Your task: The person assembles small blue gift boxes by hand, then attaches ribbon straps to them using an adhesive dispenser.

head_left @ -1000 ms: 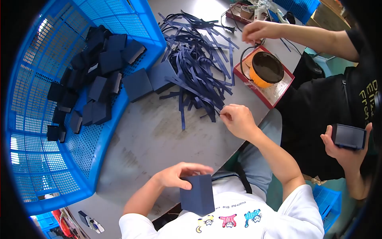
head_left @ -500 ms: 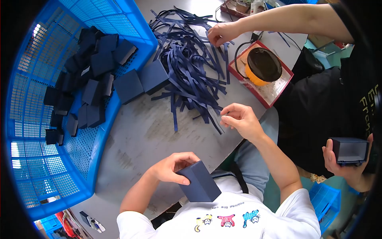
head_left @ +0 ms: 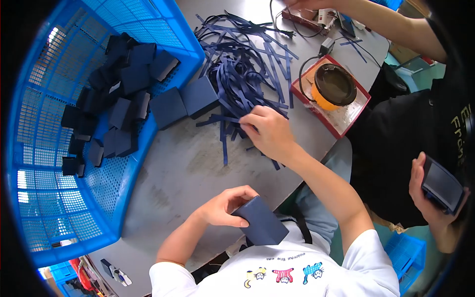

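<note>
My left hand (head_left: pixel 225 208) grips a dark blue box (head_left: pixel 262 221), held tilted close to my white shirt. Over the pile of dark blue ribbon strips (head_left: pixel 237 84), my right hand (head_left: pixel 269 131) has thumb and fingertips pinched at the end of a ribbon strip (head_left: pixel 222 118). Its other fingers are curled under and partly hidden. Left of the pile, two closed dark blue boxes (head_left: pixel 200 96) lie side by side on the grey table (head_left: pixel 173 163).
A blue plastic basket (head_left: pixel 131 198) with many dark boxes stands at left. At right, an orange pot (head_left: pixel 334 86) of dark liquid sits in a red-edged tray (head_left: pixel 341 129). A co-worker in black holds an open box (head_left: pixel 442 184); their other arm (head_left: pixel 391 24) crosses the table's back.
My right hand has moved up and left, onto the ribbons. My left hand still holds the box. The co-worker's far hand has left the pile toward the back; their box has tilted.
</note>
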`<state>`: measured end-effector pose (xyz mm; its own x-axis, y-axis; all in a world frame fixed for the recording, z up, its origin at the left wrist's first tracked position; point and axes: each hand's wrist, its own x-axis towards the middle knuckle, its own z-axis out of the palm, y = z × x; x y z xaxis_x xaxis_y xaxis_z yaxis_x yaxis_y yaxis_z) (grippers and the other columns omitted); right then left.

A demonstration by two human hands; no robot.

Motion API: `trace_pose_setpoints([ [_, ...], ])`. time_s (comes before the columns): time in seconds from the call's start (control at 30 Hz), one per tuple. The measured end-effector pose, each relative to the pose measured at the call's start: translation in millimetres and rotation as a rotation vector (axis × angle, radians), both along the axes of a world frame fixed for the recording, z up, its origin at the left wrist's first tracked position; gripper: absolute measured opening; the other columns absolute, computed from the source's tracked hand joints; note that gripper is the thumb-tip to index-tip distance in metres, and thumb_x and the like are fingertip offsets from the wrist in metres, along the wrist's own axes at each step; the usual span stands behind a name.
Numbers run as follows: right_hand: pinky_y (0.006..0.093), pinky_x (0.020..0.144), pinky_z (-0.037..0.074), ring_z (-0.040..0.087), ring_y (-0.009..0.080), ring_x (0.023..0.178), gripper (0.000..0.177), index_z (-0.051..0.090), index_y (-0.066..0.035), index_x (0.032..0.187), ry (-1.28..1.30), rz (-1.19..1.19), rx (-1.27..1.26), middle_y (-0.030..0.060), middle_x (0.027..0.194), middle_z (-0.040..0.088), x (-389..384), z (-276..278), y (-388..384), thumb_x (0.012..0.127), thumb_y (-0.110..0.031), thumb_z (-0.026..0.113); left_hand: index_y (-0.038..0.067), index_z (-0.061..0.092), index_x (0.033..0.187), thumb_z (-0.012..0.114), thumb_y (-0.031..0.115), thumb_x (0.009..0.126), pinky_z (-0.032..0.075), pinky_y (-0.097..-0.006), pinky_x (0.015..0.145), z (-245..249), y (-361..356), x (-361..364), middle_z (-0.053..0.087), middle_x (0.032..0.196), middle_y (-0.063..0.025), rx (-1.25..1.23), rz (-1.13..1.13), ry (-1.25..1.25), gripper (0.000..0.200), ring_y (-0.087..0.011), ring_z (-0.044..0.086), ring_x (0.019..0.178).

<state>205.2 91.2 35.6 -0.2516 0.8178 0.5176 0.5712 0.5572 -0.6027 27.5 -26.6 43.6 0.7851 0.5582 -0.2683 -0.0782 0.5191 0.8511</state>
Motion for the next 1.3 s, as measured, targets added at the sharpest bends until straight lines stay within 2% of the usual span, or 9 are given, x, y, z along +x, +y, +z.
trace_pose_setpoints([
  [0.23,0.0347,0.061,0.048,0.059,0.0232,0.077,0.008,0.062,-0.008,0.067,-0.516,0.000,-0.022,0.0034,0.072,0.058,-59.8,-22.5,38.3,0.070,-0.014,0.066,0.005,0.047,0.114,0.072,0.015,0.060,0.037,-0.0282,0.088,1.8,-4.3,-17.5,0.055,0.101,-0.0040,0.132,0.209,0.012,0.060,-0.0146,0.051,0.096],
  [0.37,0.0362,0.057,0.047,0.059,0.0257,0.067,0.005,0.062,-0.008,0.071,-0.023,0.008,-0.123,0.0067,0.072,0.057,-45.7,-7.3,32.0,0.071,-0.011,0.066,0.006,0.038,0.126,0.067,0.027,0.069,0.038,-0.0267,0.088,3.3,-8.5,-19.9,0.054,0.102,-0.0033,0.036,0.413,-0.024,0.067,-0.0126,0.051,0.096],
  [0.5,0.0349,0.060,0.047,0.058,0.0247,0.070,0.007,0.062,-0.009,0.075,-0.071,-0.035,-0.066,0.0054,0.074,0.056,-33.8,3.7,28.2,0.072,-0.014,0.067,0.010,0.033,0.129,0.063,0.027,0.080,0.045,-0.0266,0.084,3.2,-7.7,-15.7,0.053,0.104,-0.0035,-0.240,0.540,-0.211,0.059,-0.0122,0.054,0.097],
  [0.73,0.0311,0.068,0.043,0.055,0.0217,0.085,0.012,0.064,-0.009,0.072,-0.580,0.010,0.043,0.0047,0.080,0.057,-47.5,-20.6,32.0,0.068,-0.020,0.068,0.008,0.045,0.089,0.078,0.011,0.067,0.045,-0.0301,0.084,-13.1,-24.3,0.4,0.055,0.107,-0.0109,-0.121,0.146,-0.214,0.040,-0.0156,0.054,0.096],
  [0.83,0.0325,0.067,0.044,0.056,0.0225,0.081,0.010,0.064,-0.009,0.070,-0.533,0.042,0.031,0.0057,0.076,0.057,-49.2,-21.9,33.0,0.072,-0.019,0.065,0.006,0.048,0.109,0.074,0.020,0.069,0.044,-0.0295,0.083,0.8,-20.1,-6.0,0.055,0.105,-0.0095,-0.033,-0.023,-0.144,0.050,-0.0146,0.053,0.094],
  [0.9,0.0344,0.065,0.045,0.057,0.0239,0.076,0.011,0.064,-0.007,0.068,-0.268,0.026,0.009,0.0068,0.071,0.057,-47.6,-17.0,32.0,0.074,-0.015,0.062,0.003,0.043,0.127,0.070,0.022,0.067,0.043,-0.0316,0.087,2.4,-13.4,-10.8,0.051,0.115,-0.0102,0.027,-0.115,-0.098,0.068,-0.0180,0.052,0.100],
  [1.0,0.0385,0.063,0.045,0.056,0.0274,0.073,0.013,0.064,-0.005,0.068,0.008,-0.006,-0.098,0.0080,0.069,0.057,-41.9,1.7,29.7,0.076,-0.014,0.062,0.004,0.047,0.122,0.072,0.020,0.067,0.044,-0.0328,0.087,5.2,-7.4,-14.0,0.051,0.115,-0.0094,0.097,-0.225,-0.117,0.063,-0.0186,0.052,0.102],
  [1.1,0.0297,0.060,0.046,0.058,0.0210,0.062,0.012,0.066,-0.003,0.077,0.306,0.049,-0.310,0.0102,0.071,0.060,-29.7,26.8,27.7,0.077,-0.014,0.061,0.005,0.050,0.118,0.075,0.019,0.067,0.044,-0.0326,0.086,23.2,-5.7,-12.4,0.051,0.114,-0.0091,0.092,-0.222,0.009,0.058,-0.0191,0.053,0.101],
  [1.3,0.0236,0.066,0.043,0.056,0.0125,0.070,0.024,0.059,0.006,0.079,0.857,0.365,-0.743,0.0103,0.075,0.061,23.1,79.8,-27.7,0.089,-0.014,0.051,0.002,0.048,0.123,0.076,0.014,0.062,0.041,-0.0338,0.089,37.4,18.6,-25.7,0.046,0.124,-0.0169,0.560,0.241,-0.101,0.068,-0.0238,0.050,0.109],
])
